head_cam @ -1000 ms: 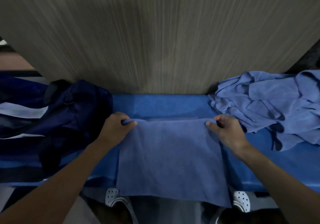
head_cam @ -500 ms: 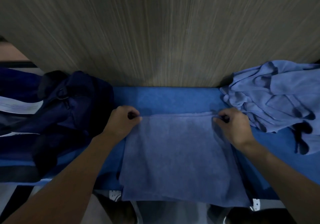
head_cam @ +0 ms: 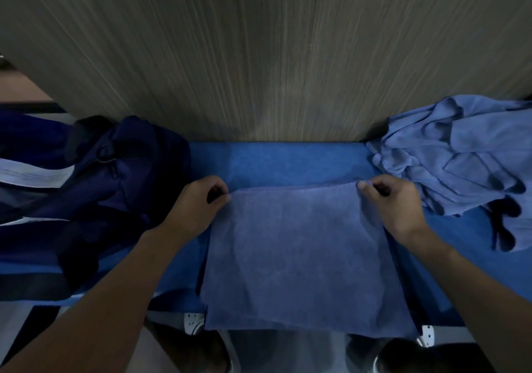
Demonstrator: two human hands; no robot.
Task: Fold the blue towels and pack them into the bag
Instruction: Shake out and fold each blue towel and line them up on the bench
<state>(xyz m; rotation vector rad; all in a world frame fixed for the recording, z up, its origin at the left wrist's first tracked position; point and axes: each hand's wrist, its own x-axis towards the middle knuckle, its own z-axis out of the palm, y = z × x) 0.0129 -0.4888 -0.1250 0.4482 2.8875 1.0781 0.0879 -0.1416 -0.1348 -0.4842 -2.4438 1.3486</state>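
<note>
A blue towel lies spread flat on the blue-covered surface, its near edge hanging over the front. My left hand pinches its far left corner and my right hand pinches its far right corner, both with curled fingers. A dark navy bag with white stripes sits at the left, touching nothing I hold. A heap of crumpled blue towels lies at the right.
A grey wood-grain wall rises straight behind the surface. Below the front edge I see white perforated shoes and the floor.
Both hands kept their hold on the far corners and drew the far edge slightly away from the wall side; the towel lies flatter and the view shifted a little.
</note>
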